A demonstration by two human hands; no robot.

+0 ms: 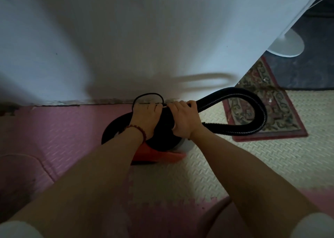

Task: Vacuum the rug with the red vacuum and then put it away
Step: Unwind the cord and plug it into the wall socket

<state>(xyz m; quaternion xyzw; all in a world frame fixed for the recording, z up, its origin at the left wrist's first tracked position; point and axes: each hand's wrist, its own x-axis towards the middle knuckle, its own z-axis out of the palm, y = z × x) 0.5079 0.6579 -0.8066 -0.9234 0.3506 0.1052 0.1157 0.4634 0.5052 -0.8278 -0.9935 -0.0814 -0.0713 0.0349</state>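
1. Clearly, the red vacuum (155, 156) stands against the wall (108, 38).
2. The left hand (144, 116) pinches the cord (144, 94) atop the vacuum; the right hand (182, 120) grips the hose (253, 100) there.
3. The rug (282, 114) lies right of the vacuum.

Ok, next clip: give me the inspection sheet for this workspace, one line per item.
Surface: pink and cream foam mats, dimly lit.
Job's things: red vacuum against the white wall; patterned rug to its right.
Clutter: white round base beyond the rug.
Hands: right hand grips the hose; left hand on the vacuum's top, grip unclear.
Cables: thin black cord looped by the wall; hose arcs over the rug.
Surroundings: dark floor past the mats.
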